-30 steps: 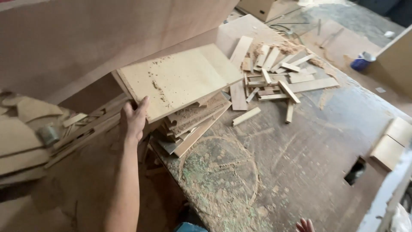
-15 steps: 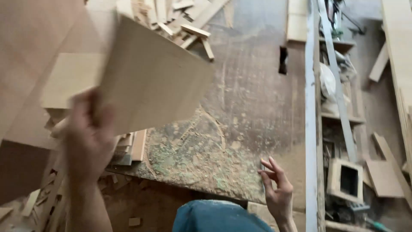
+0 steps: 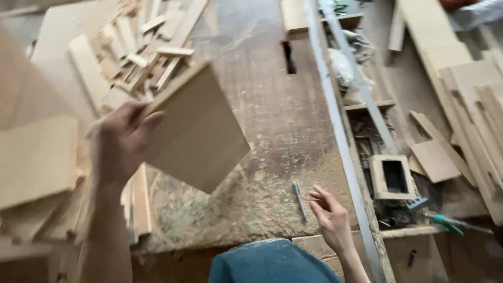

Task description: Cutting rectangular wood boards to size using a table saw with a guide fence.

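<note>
My left hand [image 3: 121, 142] grips a flat square wooden board [image 3: 198, 131] by its left edge and holds it tilted above the dusty workbench [image 3: 267, 120]. My right hand [image 3: 330, 215] hovers open, fingers spread, over the bench's near edge, holding nothing. A thin pencil-like stick [image 3: 299, 200] lies on the bench just left of that hand. A stack of similar boards [image 3: 36, 162] sits at the left, under and beside my left arm.
A heap of short wood offcuts [image 3: 141, 47] covers the far left of the bench. A metal rail [image 3: 340, 131] runs along the bench's right side. Beyond it lie a small open wooden box [image 3: 392, 177], planks [image 3: 461, 94] and green-handled pliers [image 3: 445, 222].
The board has been lifted off the stack and carried rightward over the bench. My right hand has come up to the bench's near edge. The view has swung to the right.
</note>
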